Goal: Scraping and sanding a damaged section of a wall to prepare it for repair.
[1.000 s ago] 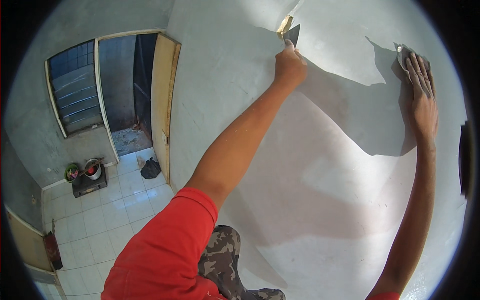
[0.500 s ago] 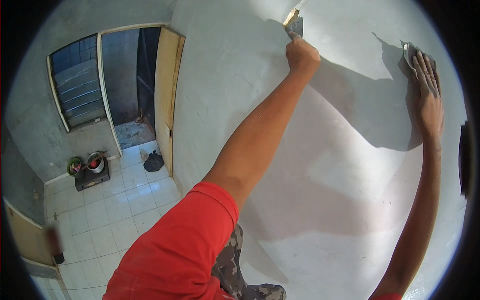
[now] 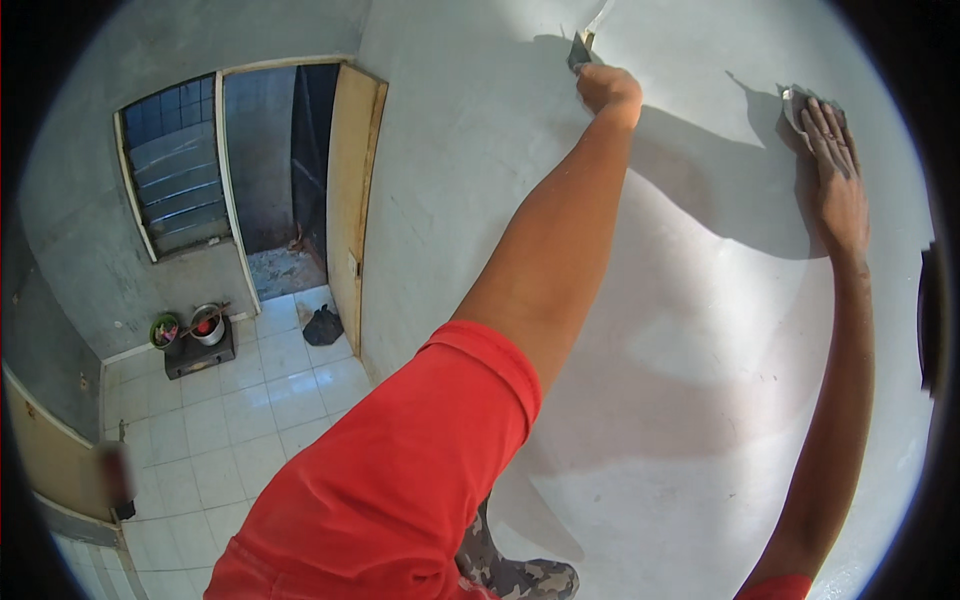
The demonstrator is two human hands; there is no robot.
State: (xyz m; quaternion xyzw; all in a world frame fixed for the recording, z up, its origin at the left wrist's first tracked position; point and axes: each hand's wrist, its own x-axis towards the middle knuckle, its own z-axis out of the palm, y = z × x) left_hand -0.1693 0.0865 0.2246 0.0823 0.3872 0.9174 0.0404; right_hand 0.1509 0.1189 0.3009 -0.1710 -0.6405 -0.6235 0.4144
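My left hand (image 3: 606, 88) grips a small metal putty knife (image 3: 579, 52), its blade against a narrow pale crack (image 3: 589, 38) high on the grey wall (image 3: 655, 270). My right hand (image 3: 832, 170) has its fingers stretched over a thin, grey, flat piece (image 3: 795, 108) with a light edge, pressed to the wall at upper right; what exactly this piece is, I cannot make out. Both arms reach up from the lower edge, the left in a red sleeve, and cast shadows on the wall.
At left stand an open door (image 3: 355, 200), its doorway (image 3: 262, 170) and a louvred window (image 3: 175, 165). Below them, on white floor tiles (image 3: 250, 410), a green bucket (image 3: 164, 330) and silver pot (image 3: 207, 325) rest on a dark box (image 3: 200, 362), near a black bag (image 3: 322, 325).
Both my hands have edged higher, the left also a little to the right with the knife still at the crack. The room has shifted slightly rightward in view, and less of my camouflage-clad leg shows.
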